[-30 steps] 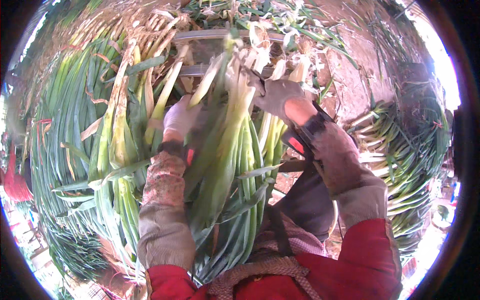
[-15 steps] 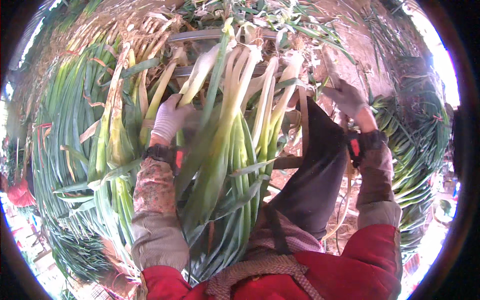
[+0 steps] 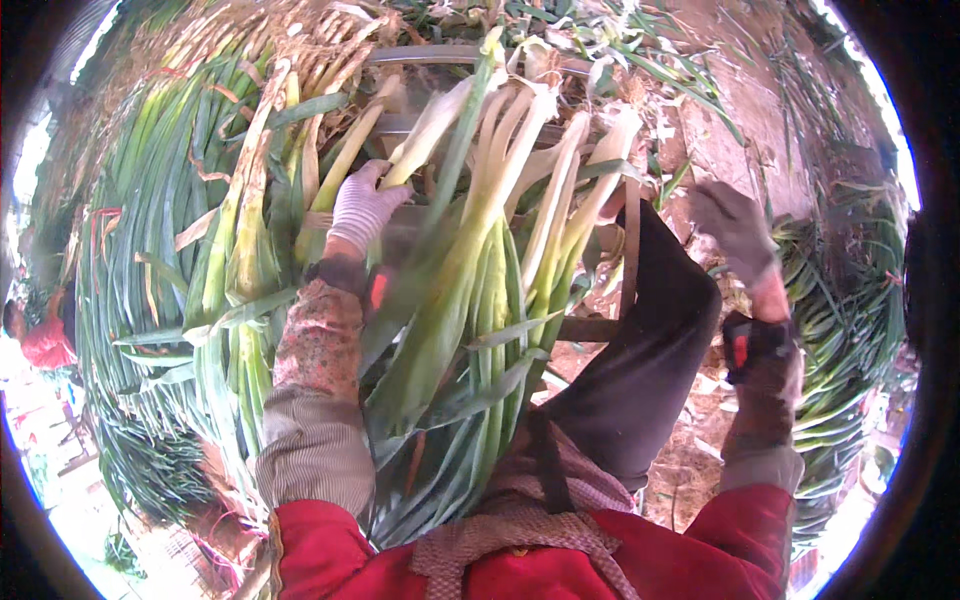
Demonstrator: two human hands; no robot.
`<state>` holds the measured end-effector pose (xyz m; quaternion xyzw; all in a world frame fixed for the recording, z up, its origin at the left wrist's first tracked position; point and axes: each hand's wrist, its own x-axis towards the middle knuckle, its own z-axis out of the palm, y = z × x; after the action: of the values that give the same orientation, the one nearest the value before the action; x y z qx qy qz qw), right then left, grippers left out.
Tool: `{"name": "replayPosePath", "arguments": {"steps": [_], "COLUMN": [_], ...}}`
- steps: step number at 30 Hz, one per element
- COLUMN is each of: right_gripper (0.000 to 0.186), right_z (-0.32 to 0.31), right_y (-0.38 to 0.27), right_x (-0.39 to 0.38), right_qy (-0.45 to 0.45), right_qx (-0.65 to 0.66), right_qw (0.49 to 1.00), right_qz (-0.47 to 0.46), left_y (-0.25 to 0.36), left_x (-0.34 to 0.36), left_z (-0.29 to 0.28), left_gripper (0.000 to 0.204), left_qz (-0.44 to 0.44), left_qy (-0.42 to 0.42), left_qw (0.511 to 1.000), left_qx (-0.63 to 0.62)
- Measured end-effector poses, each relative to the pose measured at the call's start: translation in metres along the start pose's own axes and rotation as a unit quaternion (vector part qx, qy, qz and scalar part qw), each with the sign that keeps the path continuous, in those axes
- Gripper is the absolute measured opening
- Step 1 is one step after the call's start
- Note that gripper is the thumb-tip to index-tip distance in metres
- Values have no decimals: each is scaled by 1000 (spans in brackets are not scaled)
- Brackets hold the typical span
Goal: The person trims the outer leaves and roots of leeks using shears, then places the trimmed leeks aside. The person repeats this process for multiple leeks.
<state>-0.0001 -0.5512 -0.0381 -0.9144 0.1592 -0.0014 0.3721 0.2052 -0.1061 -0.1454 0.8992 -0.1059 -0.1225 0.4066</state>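
My left hand (image 3: 365, 205), in a striped light glove, is closed around the pale stem of a large green onion (image 3: 432, 133). The green leaves of this onion run down toward my lap, partly smeared by motion. Right beside it lie several more thick green onions (image 3: 500, 170), white root ends pointing away from me, across a metal-barred frame (image 3: 430, 55). My right hand (image 3: 735, 225), in a greyish glove, is off to the right above the littered ground, apart from the onions. Its fingers are blurred, and nothing clearly shows in them.
A big heap of green onions (image 3: 130, 240) fills the left side. More bundled onions (image 3: 845, 340) are stacked along the right. Peeled leaves and scraps (image 3: 640, 50) litter the ground ahead. My dark-trousered leg (image 3: 640, 340) is between the onions and my right arm.
My right hand has moved a little right and nearer to me. My left hand keeps its hold on the onion. The whole view has shifted slightly.
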Motion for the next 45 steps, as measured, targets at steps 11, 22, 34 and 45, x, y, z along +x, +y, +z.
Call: {"name": "replayPosePath", "arguments": {"steps": [11,22,34,45], "right_gripper": [46,34,33,46], "right_z": [301,300,256,316], "right_y": [-181,-177,-187,-124], "right_x": [110,131,115,103], "right_qy": [-180,-130,-102,-234], "right_qx": [461,624,649,611], "right_qw": [859,766,754,733], "right_qz": [133,82,1,187], "left_y": [10,-76,-8,18], "left_x": [-15,-68,-10,4], "left_z": [-10,-100,-64,-84], "left_gripper": [47,33,34,49], "left_qz": [28,122,-95,-95], "left_qy": [18,130,59,41], "left_qw": [997,919,893,954], "left_qx": [-70,352,436,280]}}
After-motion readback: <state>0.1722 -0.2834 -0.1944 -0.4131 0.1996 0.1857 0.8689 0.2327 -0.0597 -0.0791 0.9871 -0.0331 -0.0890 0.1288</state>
